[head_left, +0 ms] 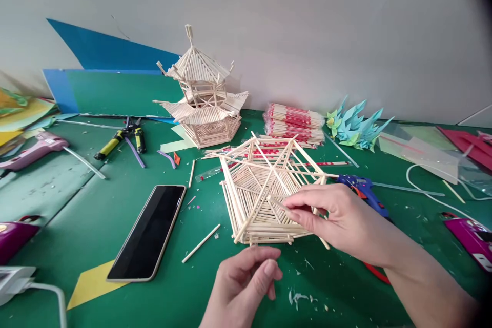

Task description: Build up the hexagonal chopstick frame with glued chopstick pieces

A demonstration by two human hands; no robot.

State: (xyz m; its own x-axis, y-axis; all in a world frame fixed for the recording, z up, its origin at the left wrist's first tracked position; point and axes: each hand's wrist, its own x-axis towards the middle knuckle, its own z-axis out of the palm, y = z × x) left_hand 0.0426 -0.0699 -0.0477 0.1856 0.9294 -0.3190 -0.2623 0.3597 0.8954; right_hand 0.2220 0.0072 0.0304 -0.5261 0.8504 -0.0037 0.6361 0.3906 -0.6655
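My right hand [330, 212] pinches a short wooden stick [277, 204] between thumb and fingertips, over the middle of a six-sided stick frame [248, 215]. The stick's free end is close to where the frame's long top sticks cross; whether it touches them I cannot tell. The frame has a floor of sticks laid in rings and low walls of stacked sticks. In front of its near edge my left hand [246, 284] is loosely curled, with nothing visible in its fingers.
A finished stick pagoda [203, 97] stands behind, beside packed stick bundles [294, 123] and a folded-paper piece [357, 125]. A phone [149, 233] and a loose stick [201, 243] lie left. A blue glue gun [363, 192] is right; a pink glue gun [36, 151] and pliers [123, 141] are far left.
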